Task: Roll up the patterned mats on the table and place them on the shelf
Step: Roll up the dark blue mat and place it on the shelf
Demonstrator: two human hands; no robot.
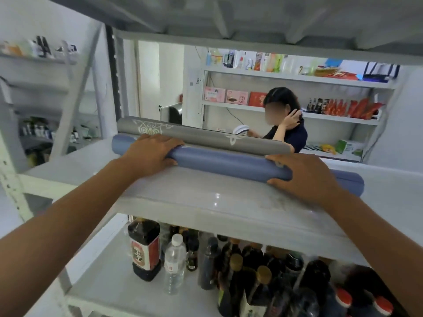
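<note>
A rolled blue mat [224,162] lies across the white shelf board [206,197] in front of me. Just behind it, touching it, lies a rolled grey mat [201,137] with a pale ornamental pattern. My left hand [151,152] lies over the left part of the blue roll, fingers draped across its top. My right hand [306,175] grips the right part of the same roll, thumb under its near side and fingers over the top. The roll's right end [357,183] sticks out past my right hand.
Below this board, a lower shelf [109,280] holds a dark sauce bottle [144,248], a clear water bottle [175,264] and several dark bottles. A shelf board sits close overhead. Behind the rack a person [286,124] stands before stocked shelves [297,78]. More racks stand at left.
</note>
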